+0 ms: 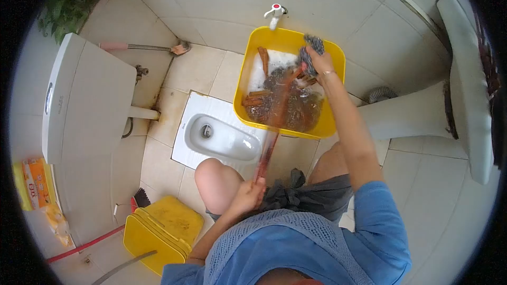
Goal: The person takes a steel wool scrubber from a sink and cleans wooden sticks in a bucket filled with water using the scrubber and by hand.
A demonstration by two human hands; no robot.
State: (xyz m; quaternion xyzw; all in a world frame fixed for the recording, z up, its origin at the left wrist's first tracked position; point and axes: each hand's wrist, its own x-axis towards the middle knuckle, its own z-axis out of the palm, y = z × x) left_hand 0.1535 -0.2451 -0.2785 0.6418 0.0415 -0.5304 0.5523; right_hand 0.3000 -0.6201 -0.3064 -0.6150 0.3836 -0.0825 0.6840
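Note:
My left hand is closed round the near end of a long reddish-brown strip, just in front of my lap. The strip slants up over the rim of a yellow tub and is blurred by motion. At the tub's right side my right hand grips a grey mesh scrubber close to the strip's far end. Dark water with white foam fills the tub, and several brown pieces lie in it.
A white tap sticks out above the tub. The squat toilet lies left of it. At lower left stands another yellow bucket with a grey hose. A pink-handled brush leans at the back; a washbasin is on the right.

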